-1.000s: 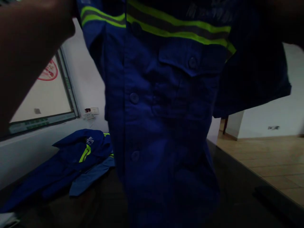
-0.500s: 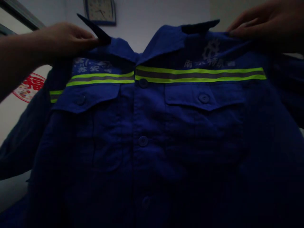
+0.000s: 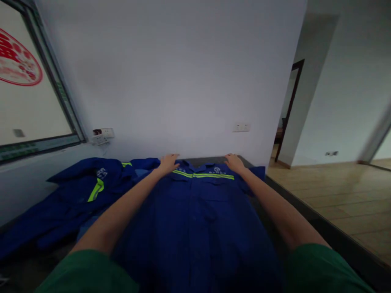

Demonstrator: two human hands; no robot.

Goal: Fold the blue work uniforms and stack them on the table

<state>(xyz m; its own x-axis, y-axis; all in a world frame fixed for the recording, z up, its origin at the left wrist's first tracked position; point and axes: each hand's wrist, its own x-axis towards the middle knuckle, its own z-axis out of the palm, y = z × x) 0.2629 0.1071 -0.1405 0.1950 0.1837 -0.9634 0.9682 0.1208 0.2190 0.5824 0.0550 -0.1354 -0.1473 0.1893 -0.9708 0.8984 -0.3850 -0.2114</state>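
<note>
- Lowered since half a second ago, when we held it up before the camera, our blue jacket [image 3: 198,224] now lies spread on the dark table [image 3: 288,199], front side up, collar towards the wall [image 3: 195,81].
- Both our hands have moved away from us with it, and our arms now reach out over the cloth.
- We have our left hand [image 3: 167,164] at the jacket's shoulder on the left of the view; it touches the cloth, but we cannot tell whether the fingers pinch it.
- We have our right hand [image 3: 234,163] at the opposite shoulder, fingers towards the collar; again we cannot tell whether it grips or only rests.
- Across the chest we see the yellow-green band [image 3: 214,176] lying nearly level, with pale lettering just above it.
- Below the band we make out chest pockets [image 3: 213,191] with their flaps down, so what they hold is hidden from us.
- To our left, a second blue jacket [image 3: 82,189] lies rumpled beside the first, where we saw it a second ago.
- Beyond the table we see wall sockets [image 3: 241,127], and to our left a window [image 3: 45,114] with a red round decal [image 3: 21,61].
</note>
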